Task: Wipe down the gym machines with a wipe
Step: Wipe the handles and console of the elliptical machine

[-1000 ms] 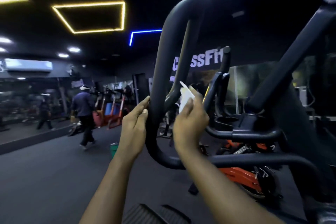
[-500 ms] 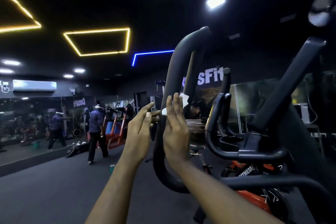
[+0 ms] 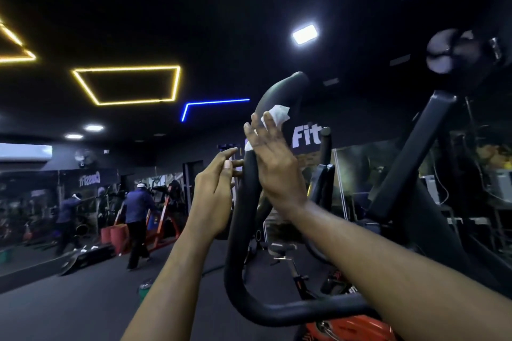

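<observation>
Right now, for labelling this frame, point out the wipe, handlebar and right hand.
wipe (image 3: 278,115): head view, white corner above the fingertips.
handlebar (image 3: 245,216): head view, upright black tube.
right hand (image 3: 273,166): head view, back of hand.

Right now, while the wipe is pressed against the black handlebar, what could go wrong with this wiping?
1. The right hand presses the wipe on the handlebar with straight fingers and does not pinch it. The wipe's upper part sticks out free, so it may slip off and drop.
2. The left hand seems only to touch the handlebar with its fingertips. If this handlebar can swing, a harder push might move it.
</observation>
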Motion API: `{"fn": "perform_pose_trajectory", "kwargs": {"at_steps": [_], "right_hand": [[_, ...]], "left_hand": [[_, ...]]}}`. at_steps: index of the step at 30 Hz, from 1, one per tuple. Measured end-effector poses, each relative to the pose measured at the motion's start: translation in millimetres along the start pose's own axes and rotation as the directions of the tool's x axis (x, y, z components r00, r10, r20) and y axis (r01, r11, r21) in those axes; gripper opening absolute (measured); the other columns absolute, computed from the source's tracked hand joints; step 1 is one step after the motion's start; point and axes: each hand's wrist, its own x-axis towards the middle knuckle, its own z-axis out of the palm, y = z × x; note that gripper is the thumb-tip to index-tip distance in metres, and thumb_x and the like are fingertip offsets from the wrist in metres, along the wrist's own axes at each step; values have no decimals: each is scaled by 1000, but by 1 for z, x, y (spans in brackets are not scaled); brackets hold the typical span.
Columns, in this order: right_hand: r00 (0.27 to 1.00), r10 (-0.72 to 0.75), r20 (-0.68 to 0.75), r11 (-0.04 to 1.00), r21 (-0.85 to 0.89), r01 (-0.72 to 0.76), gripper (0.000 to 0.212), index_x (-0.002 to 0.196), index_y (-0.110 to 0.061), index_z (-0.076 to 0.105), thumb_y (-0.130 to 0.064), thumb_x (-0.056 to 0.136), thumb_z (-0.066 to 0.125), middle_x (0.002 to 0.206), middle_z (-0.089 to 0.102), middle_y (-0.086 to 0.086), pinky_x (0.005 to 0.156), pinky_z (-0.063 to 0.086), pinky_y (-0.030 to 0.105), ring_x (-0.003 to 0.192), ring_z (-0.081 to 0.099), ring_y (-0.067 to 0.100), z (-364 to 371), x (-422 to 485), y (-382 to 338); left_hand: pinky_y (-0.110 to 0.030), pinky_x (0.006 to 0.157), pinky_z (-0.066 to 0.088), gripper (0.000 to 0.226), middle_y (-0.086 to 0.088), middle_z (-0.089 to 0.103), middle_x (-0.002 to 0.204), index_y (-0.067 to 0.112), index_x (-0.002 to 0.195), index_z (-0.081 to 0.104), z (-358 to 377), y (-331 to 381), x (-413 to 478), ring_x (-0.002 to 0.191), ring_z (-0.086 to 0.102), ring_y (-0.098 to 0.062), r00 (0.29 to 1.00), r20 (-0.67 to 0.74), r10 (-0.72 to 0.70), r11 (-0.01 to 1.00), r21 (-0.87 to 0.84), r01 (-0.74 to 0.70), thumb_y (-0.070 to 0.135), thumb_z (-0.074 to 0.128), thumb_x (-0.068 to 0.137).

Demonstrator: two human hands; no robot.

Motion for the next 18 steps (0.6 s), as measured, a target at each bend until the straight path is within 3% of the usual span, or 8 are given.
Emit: {"fn": "perform_pose_trajectory", "kwargs": {"at_steps": [3, 5, 6, 8, 10, 14, 16, 18], "right_hand": [[975, 190, -115, 978, 105, -178, 48, 149, -6, 46, 3, 102, 43, 160, 37, 8, 125, 22, 36, 154, 22, 20, -13, 38, 21], [910, 359, -207, 929, 168, -329, 43, 143, -4, 54, -2, 102, 42, 156, 43, 11, 124, 24, 36, 151, 29, 23, -17, 68, 26], [918, 346, -192, 935, 155, -320, 42, 139, -2, 58, -1, 100, 42, 152, 49, 13, 123, 27, 38, 148, 35, 24, -17, 77, 23], [989, 129, -68, 990, 60, -125, 39, 130, 0, 65, 2, 96, 45, 142, 59, 15, 122, 28, 41, 141, 45, 26, -14, 82, 20], [1000, 16, -4, 1000, 16, -16, 30, 120, 0, 70, -1, 97, 50, 133, 65, 16, 121, 30, 41, 134, 52, 27, -15, 84, 29], [916, 366, -161, 923, 184, -337, 28, 116, -1, 72, -9, 101, 49, 125, 70, 13, 104, 32, 5, 123, 61, 24, -25, 104, 53], [815, 546, -196, 826, 289, -483, 32, 126, -2, 68, -8, 101, 49, 130, 68, 12, 94, 25, -6, 125, 59, 20, -24, 106, 62], [740, 632, -231, 763, 351, -542, 35, 131, -5, 66, -7, 102, 48, 133, 66, 9, 92, 26, -7, 126, 57, 16, -22, 101, 67]], "left_hand": [[-53, 88, 57, 38, 6, 75, 101, 21, 129, 63, 3, 4, 9, 96, 72, -16, 999, 24, 29, 999, 21, -30, 33, 39, 102], [-50, 85, 57, 35, 5, 74, 98, 26, 130, 62, 9, 7, 18, 92, 70, -16, 996, 54, 73, 995, 69, -77, 31, 39, 104], [-42, 85, 57, 34, 5, 73, 97, 26, 132, 61, 11, 9, 22, 91, 69, -13, 994, 60, 97, 989, 104, -103, 28, 39, 106], [-20, 84, 50, 33, 8, 71, 102, 21, 136, 58, 16, 16, 29, 94, 65, -3, 989, 64, 130, 973, 186, -140, 21, 40, 108], [-15, 89, 44, 36, 5, 69, 115, 18, 141, 54, 22, 22, 35, 105, 62, -4, 989, 75, 127, 964, 226, -141, 19, 40, 108], [-42, 105, 43, 41, -1, 62, 134, 20, 147, 45, 30, 24, 37, 122, 57, -20, 993, 95, 68, 951, 295, -93, 26, 42, 107], [-42, 98, 45, 40, 1, 64, 127, 23, 146, 43, 30, 25, 33, 115, 58, -21, 993, 115, 31, 940, 335, -68, 30, 42, 106], [-37, 87, 44, 38, 4, 64, 112, 25, 144, 42, 30, 24, 26, 103, 60, -20, 991, 135, -17, 940, 340, -31, 32, 42, 107]]}}
